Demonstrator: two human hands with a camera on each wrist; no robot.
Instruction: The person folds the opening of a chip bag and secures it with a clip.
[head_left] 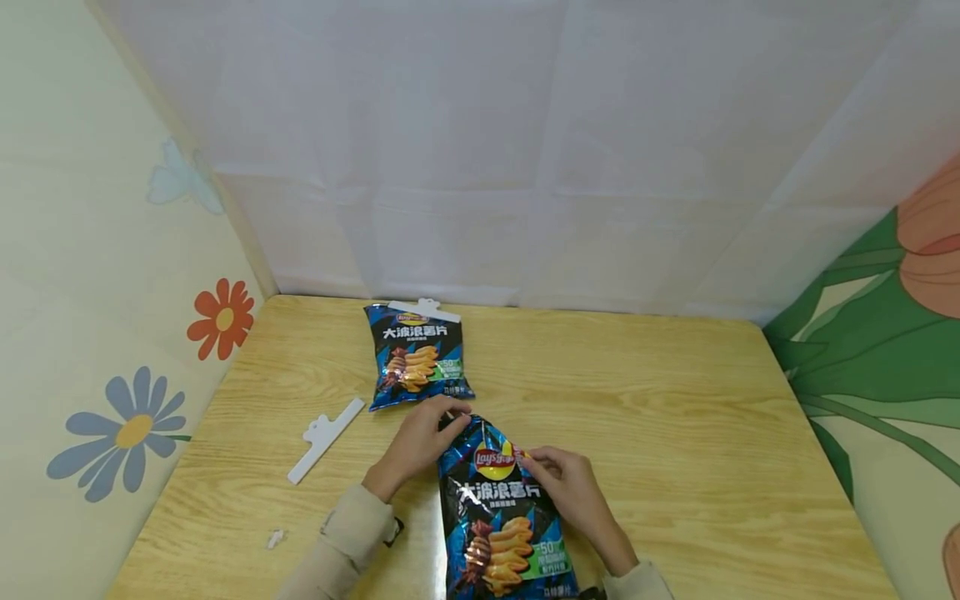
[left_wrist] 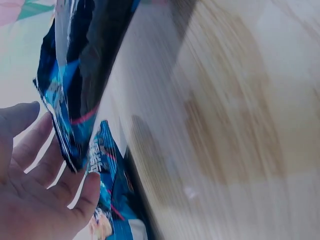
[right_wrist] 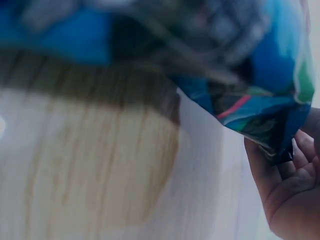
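Note:
A large black and blue bag of potato chips (head_left: pixel 498 517) is in front of me, its printed face up and its top end raised from the table. My left hand (head_left: pixel 423 437) holds its top left corner, with the fingers behind the edge (left_wrist: pixel 50 200) in the left wrist view. At the top right edge, my right hand (head_left: pixel 570 487) grips the bag, its fingers curled at the corner (right_wrist: pixel 295 185). A smaller matching chip bag (head_left: pixel 416 358) lies just beyond, a white sealing clip (head_left: pixel 423 310) across its top. Another white sealing clip (head_left: pixel 326 439) lies left of my left hand.
The wooden table (head_left: pixel 675 417) reaches back to a white cloth (head_left: pixel 480 167). A small whitish scrap (head_left: pixel 276 538) lies at the front left. Walls painted with flowers stand on both sides.

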